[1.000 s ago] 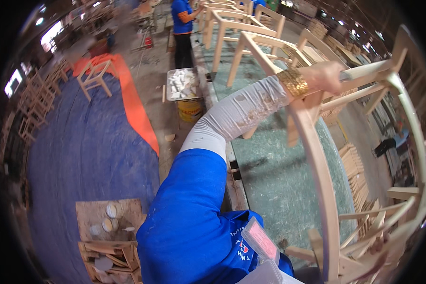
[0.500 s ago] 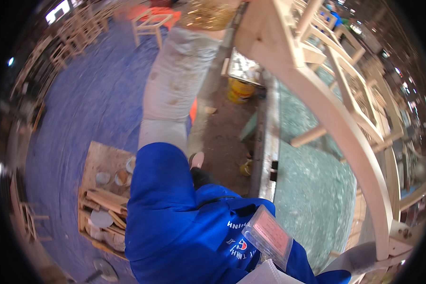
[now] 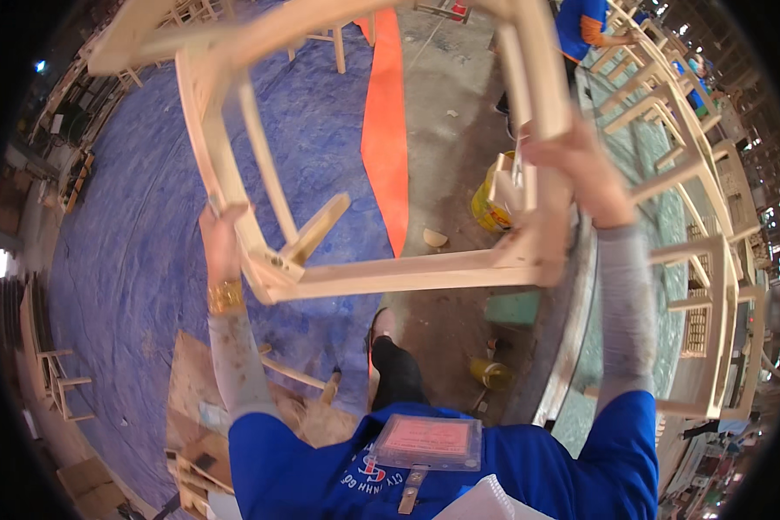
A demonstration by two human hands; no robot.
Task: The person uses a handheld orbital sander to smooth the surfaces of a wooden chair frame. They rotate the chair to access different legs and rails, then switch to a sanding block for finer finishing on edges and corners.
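A pale unfinished wooden chair frame (image 3: 407, 276) is lifted in front of me, over the edge between the blue floor sheet and the concrete. My left hand (image 3: 221, 238) grips its left side near the lower corner. Higher up on the opposite side, my right hand (image 3: 581, 169) is wrapped round a thick upright and slightly blurred by motion. The top of the frame runs out of view and is smeared. A shorter wooden piece sticks up inside its lower left corner.
To the right, a green-topped workbench (image 3: 588, 347) holds several wooden chair frames (image 3: 711, 260). A yellow bucket (image 3: 491, 204) stands on the floor beside it. At lower left lies a wooden box (image 3: 191, 381) with scraps. A person in blue (image 3: 576, 30) stands at the far right.
I have turned left from the bench, and the chair frame is now raised before me over the floor. My left hand now shows on its left side, my right hand on the other.
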